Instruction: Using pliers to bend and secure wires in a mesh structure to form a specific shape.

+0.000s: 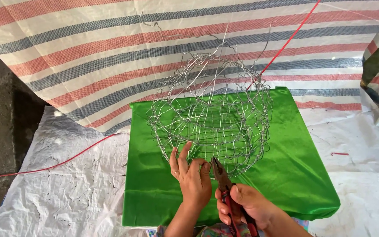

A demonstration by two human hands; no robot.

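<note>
A woven wire basket (211, 116) sits in the middle of the frame on a shiny green cloth (294, 175), its open mesh rounded like a bowl with loose wire ends sticking up from the top rim toward the upper centre. The mesh is so thin and tangled that single strands are hard to follow, and the striped backdrop shows straight through it.

The left hand (192, 175), low and just left of centre, has its fingers spread and pressed against the basket's near lower edge; whether a strand is pinched between thumb and fingers cannot be told, as the wire is lost against the skin. The right hand (251, 204), lower centre-right, is wrapped tight around the red handles of a pair of pliers (224, 184). The pliers' dark nose points up and meets the mesh beside the left fingertips; the nose looks nearly closed, but what it grips is too fine to see. The handle ends and both forearms are cut off by the bottom edge.

Behind the basket hangs a tarpaulin (110, 48) striped red, blue and white, filling the upper frame. A red cord (286, 44) runs from the upper right down behind the basket, and another stretch of red cord (66, 160) crosses the crinkled white sheet (66, 197) at the lower left, leaving the frame at the left edge.
</note>
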